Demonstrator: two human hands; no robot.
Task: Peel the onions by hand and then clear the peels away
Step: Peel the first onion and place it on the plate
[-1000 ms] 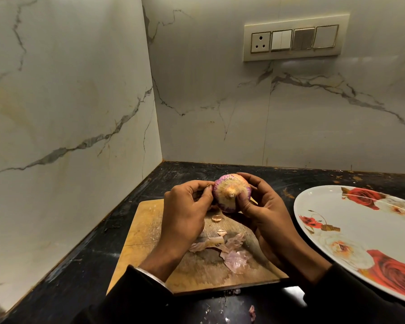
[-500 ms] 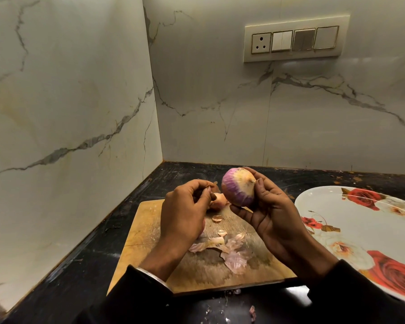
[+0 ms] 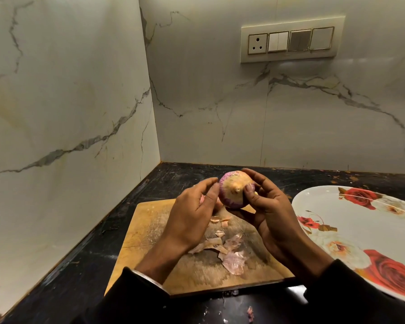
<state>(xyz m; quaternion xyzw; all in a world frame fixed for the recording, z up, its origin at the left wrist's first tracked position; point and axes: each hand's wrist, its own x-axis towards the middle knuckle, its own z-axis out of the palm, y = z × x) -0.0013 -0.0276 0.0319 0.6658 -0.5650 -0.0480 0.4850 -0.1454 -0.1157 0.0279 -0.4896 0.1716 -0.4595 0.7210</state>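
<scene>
Holding onion (image 3: 234,192) in right hand (image 3: 270,212); left hand (image 3: 192,212) beside.

A rectangular wooden cutting board (image 3: 150,232) lies on the black stone counter (image 3: 84,265), near the corner of the marble walls. Loose papery onion peels (image 3: 232,258) lie on it. Above the board, the right hand (image 3: 270,213) holds a partly peeled purple onion (image 3: 234,191); the left hand (image 3: 192,213) is just left, seemingly touching it. An oval white rose-patterned plate (image 3: 360,220) sits right.

Both forearms wear long, dark, nearly black sleeves (image 3: 126,298) that end at the wrists. Beside the cutting board (image 3: 147,220), a pale band shows at the left cuff (image 3: 150,280). The left hand (image 3: 192,216) and right hand (image 3: 271,213) are bare
</scene>
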